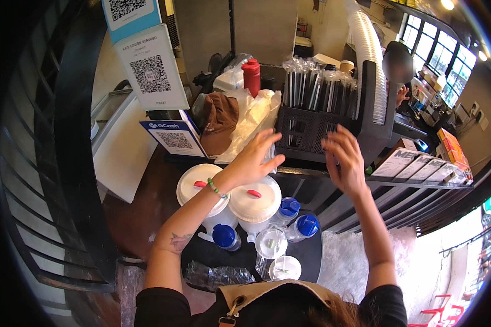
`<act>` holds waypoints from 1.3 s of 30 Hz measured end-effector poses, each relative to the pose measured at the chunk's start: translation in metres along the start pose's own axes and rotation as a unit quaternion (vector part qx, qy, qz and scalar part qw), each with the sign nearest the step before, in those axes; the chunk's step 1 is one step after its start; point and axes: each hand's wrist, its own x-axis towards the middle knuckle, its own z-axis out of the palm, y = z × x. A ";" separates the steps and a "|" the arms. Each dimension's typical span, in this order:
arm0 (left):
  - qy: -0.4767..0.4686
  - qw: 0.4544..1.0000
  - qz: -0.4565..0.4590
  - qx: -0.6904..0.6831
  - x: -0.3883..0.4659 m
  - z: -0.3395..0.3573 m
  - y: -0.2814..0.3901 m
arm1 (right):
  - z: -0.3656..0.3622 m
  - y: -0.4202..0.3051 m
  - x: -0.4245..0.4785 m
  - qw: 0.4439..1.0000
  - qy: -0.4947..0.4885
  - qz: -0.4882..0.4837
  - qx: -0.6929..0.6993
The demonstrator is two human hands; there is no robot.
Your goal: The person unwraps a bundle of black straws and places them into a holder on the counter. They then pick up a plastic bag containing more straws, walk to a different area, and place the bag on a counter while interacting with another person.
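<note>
Both of my hands reach forward over the counter with nothing in them. My left hand (251, 159) has its fingers spread, thumb pointing right, before the left side of a black plastic caddy (300, 133). Wrapped straws (307, 88) stand upright in several bunches in that caddy. My right hand (345, 161) is raised before the caddy's right side, fingers loosely bent and apart; whether the fingertips touch it I cannot tell. A crumpled plastic bag (249, 126) lies behind my left hand, beside a brown cap (221, 118). Below my left forearm are two white lidded drink dispensers (255, 202) with red lid handles.
Blue-lidded jugs (307, 225) and plastic-covered round tubs (285, 268) crowd the low black table (245, 255). Signs with printed codes (150, 67) rise at left. A red bottle (251, 77), stacked clear cups (370, 61) and menus (407, 163) line the counter. Another person (397, 67) is behind it.
</note>
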 end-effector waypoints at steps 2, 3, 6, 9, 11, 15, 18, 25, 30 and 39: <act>-0.048 0.998 -0.007 -0.032 -0.019 -0.014 0.015 | 0.002 -0.007 -0.042 0.997 0.009 0.070 0.026; -0.070 0.996 -0.013 -0.046 -0.028 -0.020 0.022 | 0.004 -0.008 -0.062 0.992 0.038 0.103 0.054; -0.037 0.993 0.020 -0.109 -0.054 -0.041 0.039 | -0.002 -0.017 -0.118 0.968 0.052 0.241 0.046; 0.025 0.978 -0.010 -0.208 -0.087 -0.058 0.054 | -0.013 -0.027 -0.159 0.950 0.058 0.306 0.030; 0.101 0.966 -0.060 -0.229 -0.117 -0.065 0.063 | -0.020 -0.034 -0.179 0.952 0.073 0.297 0.002; 0.266 0.930 -0.166 -0.193 -0.196 -0.065 0.071 | -0.036 -0.062 -0.222 0.921 0.081 0.378 0.042; 0.264 0.909 -0.312 -0.083 -0.262 -0.050 0.057 | -0.035 -0.092 -0.258 0.902 0.058 0.409 0.126; -0.104 0.836 -0.513 0.165 -0.419 0.068 0.007 | -0.006 -0.182 -0.314 0.845 -0.188 0.440 0.238; -0.128 0.804 -0.560 0.152 -0.463 0.195 0.004 | 0.031 -0.218 -0.341 0.814 -0.313 0.398 0.285; 0.091 0.828 -0.541 0.116 -0.480 0.234 -0.011 | 0.101 -0.240 -0.372 0.809 -0.404 0.280 0.322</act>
